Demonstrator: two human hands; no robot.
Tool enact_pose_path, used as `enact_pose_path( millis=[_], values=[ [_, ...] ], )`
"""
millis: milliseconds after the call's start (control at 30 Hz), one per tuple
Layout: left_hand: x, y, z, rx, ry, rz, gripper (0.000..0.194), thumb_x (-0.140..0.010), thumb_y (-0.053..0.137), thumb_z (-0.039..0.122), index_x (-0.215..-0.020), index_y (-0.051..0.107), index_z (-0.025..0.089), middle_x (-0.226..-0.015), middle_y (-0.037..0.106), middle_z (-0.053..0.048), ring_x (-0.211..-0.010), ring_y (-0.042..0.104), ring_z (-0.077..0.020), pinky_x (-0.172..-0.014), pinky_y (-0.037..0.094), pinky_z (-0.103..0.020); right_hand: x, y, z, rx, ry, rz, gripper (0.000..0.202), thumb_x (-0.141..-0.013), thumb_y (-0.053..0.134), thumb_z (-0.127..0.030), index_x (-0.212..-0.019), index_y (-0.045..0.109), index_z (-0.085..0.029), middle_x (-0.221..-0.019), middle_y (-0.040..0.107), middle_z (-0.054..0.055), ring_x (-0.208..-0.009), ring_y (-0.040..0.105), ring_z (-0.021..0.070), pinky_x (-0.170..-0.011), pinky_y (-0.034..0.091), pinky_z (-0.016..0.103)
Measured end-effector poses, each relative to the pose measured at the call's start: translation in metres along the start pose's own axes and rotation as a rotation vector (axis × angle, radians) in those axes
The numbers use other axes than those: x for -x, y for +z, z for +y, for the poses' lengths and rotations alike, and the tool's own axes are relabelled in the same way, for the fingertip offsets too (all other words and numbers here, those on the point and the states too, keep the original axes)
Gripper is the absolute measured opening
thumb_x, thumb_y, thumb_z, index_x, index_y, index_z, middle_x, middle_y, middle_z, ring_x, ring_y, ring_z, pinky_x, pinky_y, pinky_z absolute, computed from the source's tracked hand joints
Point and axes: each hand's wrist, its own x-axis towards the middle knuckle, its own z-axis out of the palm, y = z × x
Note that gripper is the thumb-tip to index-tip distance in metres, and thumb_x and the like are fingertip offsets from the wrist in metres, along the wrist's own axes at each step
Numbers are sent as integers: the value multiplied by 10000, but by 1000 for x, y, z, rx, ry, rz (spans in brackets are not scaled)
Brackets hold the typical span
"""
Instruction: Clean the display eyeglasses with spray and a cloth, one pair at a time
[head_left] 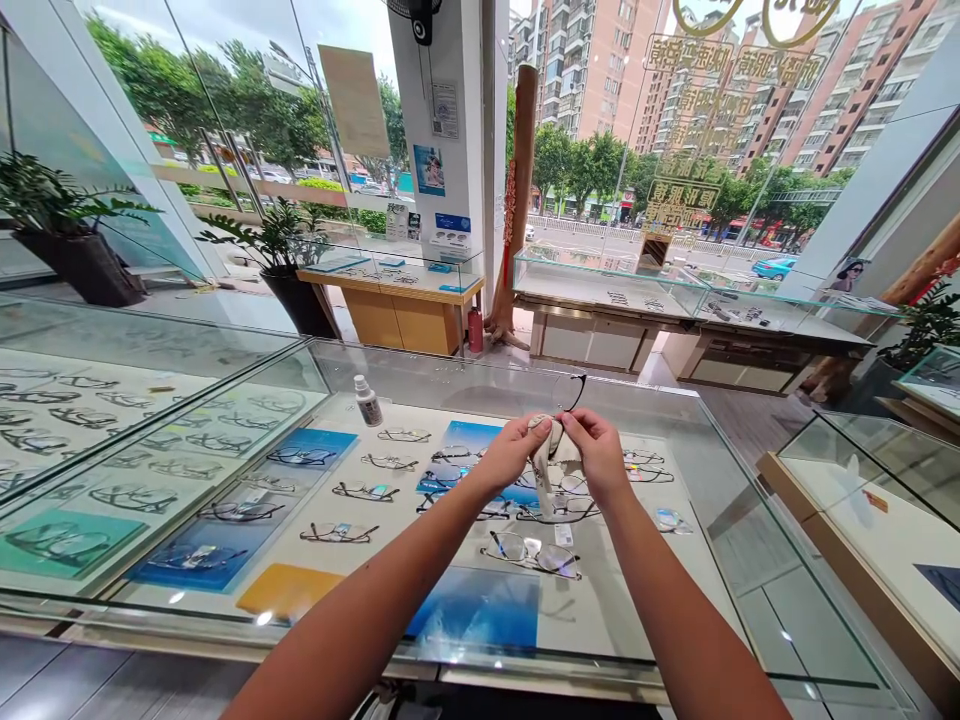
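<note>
Above the glass display case (450, 372), my left hand (516, 450) is closed on a pale cloth (547, 470) that hangs down between my hands. My right hand (598, 455) pinches a dark-framed pair of glasses (576, 392), part of which sticks up above the fingers. The two hands nearly touch, and the cloth covers some of the frame. A small white spray bottle (367, 402) stands upright on the case to the left of my hands. Under the glass lie rows of eyeglasses, one large pair (532, 552) just below my hands.
Another glass case (862, 500) stands to the right, and more cases (390, 275) line the windows. Potted plants (289, 275) stand at the left beyond the counter. A red extinguisher (475, 330) is on the floor by a wooden trunk (519, 200).
</note>
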Motion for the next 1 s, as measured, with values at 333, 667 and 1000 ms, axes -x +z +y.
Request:
enact_pose_path(
  millis=[333,667,1000],
  values=[
    [4,-2,5,-3,-41,-94,576,-711,924,501,-1082,671,141,-874,649,-16,-748,557,-137,-690,426,-243,-3,-2,3,-14,6,7,364,-722,904,-547,-841,793,-222,-829,764,20,-729,640,171,-678,506,301],
    [2,-1,10,-67,41,-26,538,-868,731,673,-888,637,144,-747,589,1,-667,496,-123,-639,407,-243,1,0,-2,-50,11,-46,301,-735,910,-487,-813,791,-223,-830,761,11,-748,635,159,-726,517,292],
    [6,0,12,-49,-10,-118,573,-727,908,531,-1056,643,143,-845,614,-3,-719,519,-123,-667,416,-240,1,-1,-5,-38,8,-55,358,-729,910,-543,-832,782,-225,-813,745,3,-706,619,151,-655,502,279]
  ],
)
